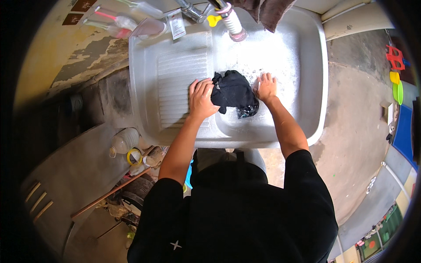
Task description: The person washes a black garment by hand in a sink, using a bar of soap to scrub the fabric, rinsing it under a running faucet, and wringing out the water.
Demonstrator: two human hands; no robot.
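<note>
A wet black cloth garment lies bunched at the left side of the sink basin, partly over the edge of the ribbed washboard. My left hand grips the cloth's left end, thumb against it and fingers bent over the washboard's edge. Just right of the cloth, my right hand rests low in the basin with fingers spread and nothing held. Water or suds glisten on the basin floor around it. The cloth's lower end looks soaked and shiny.
Above the basin hang a white ribbed hose and a dark brown cloth. A metal tap, a white packet and a plastic cup are at the back left. A plastic jug stands below left.
</note>
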